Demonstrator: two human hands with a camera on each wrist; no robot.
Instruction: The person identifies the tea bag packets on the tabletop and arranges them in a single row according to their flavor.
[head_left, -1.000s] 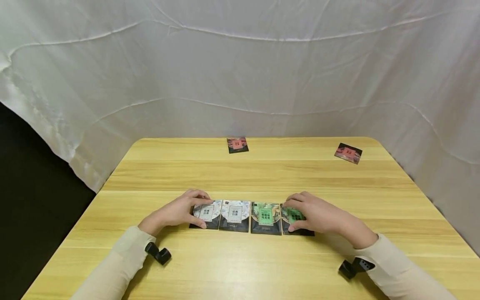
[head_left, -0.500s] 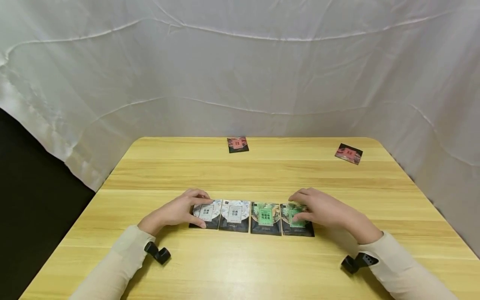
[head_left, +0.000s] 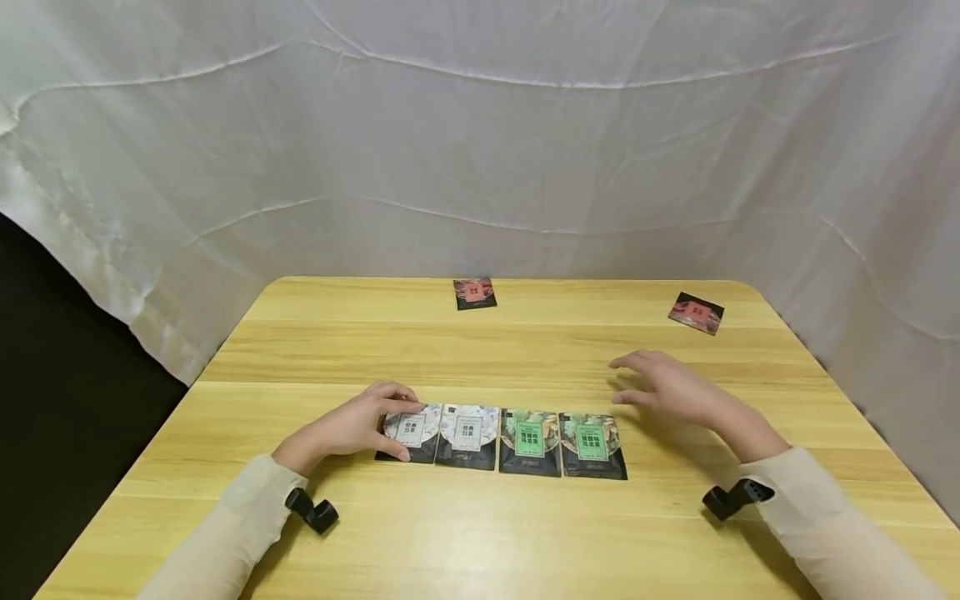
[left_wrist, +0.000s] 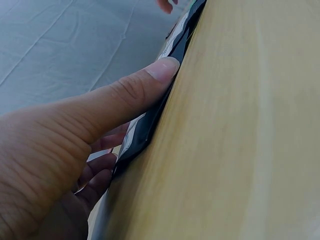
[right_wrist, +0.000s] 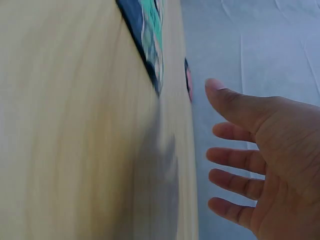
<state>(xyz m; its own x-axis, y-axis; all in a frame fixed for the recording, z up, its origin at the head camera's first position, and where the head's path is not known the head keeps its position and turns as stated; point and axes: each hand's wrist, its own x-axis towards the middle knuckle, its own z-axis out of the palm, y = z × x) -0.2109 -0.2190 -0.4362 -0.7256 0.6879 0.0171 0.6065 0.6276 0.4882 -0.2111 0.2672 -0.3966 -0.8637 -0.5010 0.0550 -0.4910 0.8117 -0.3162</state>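
Note:
A row of flat tea packets lies in the middle of the table: two white-and-black ones on the left and two green-and-black ones on the right. My left hand (head_left: pixel 358 422) spans the leftmost white tea packet (head_left: pixel 414 432), its thumb (left_wrist: pixel 162 72) on the dark lower edge and its fingers at the far and left edges. Beside that one is the second white packet (head_left: pixel 467 435), then the inner green packet (head_left: pixel 528 443) and the outer green packet (head_left: pixel 592 447). Up and right of the outer one, my right hand (head_left: pixel 681 396) hovers with loosely spread fingers, holding nothing.
Two red-and-black packets lie farther off, one at the back edge (head_left: pixel 475 293) and one near the back right corner (head_left: pixel 696 313). The wooden table (head_left: pixel 480 533) ends against a pale cloth (head_left: pixel 480 150) hung behind it.
My right hand has let go of the outer green packet and moved up and to the right, uncovering it. The left hand has stayed on the leftmost white packet.

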